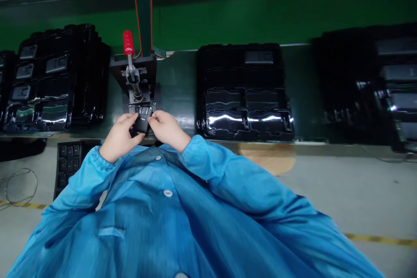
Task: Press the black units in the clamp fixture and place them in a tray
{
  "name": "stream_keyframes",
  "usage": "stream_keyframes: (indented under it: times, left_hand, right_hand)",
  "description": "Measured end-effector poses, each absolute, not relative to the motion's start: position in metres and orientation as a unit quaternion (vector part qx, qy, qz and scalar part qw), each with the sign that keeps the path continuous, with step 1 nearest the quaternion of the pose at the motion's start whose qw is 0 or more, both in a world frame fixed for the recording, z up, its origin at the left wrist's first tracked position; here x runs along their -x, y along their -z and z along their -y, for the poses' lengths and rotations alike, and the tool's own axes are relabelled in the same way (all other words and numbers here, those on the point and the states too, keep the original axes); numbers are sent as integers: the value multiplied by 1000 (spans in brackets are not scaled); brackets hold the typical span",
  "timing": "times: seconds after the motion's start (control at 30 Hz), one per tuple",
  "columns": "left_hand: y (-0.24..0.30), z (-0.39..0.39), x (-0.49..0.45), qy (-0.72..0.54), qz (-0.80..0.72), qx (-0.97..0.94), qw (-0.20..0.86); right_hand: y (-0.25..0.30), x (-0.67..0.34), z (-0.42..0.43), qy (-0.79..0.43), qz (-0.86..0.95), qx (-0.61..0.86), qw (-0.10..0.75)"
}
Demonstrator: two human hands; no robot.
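Note:
A small black plastic case (142, 122) with pale lettering on its face lies at the front of a toggle clamp fixture. My left hand (121, 135) grips its left side, thumb along the near edge. From the right, my right hand (167, 127) closes its fingers on the opposite edge of the case. Just beyond my fingers stands the toggle clamp (133, 79), its red handle (128, 42) pointing up. The underside of the case is hidden, so I cannot tell how it sits in the fixture.
Stacked black trays (55, 91) holding similar cases stand to the left. Another black tray (243, 95) lies right of the fixture on the green bench (177, 91), with a dark stack (355, 91) farther right. Below the bench edge at left is a black tray (67, 163).

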State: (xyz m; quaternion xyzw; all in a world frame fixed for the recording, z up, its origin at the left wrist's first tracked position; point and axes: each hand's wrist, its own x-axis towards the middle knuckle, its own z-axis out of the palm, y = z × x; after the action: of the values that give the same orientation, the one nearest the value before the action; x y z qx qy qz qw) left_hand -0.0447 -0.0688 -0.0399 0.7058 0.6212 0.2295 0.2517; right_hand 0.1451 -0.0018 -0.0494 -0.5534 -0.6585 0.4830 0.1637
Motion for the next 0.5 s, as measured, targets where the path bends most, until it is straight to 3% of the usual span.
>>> stream_keyframes:
  times: [0.27,0.5]
  left_hand:
    - [55,67,39,-175,-653,-725,136]
    - [69,74,38,-203,-662,-710,126]
  right_hand:
    - [52,-143,-26,-461,688,551,99]
    - [63,-142,-28,-441,698,556,94]
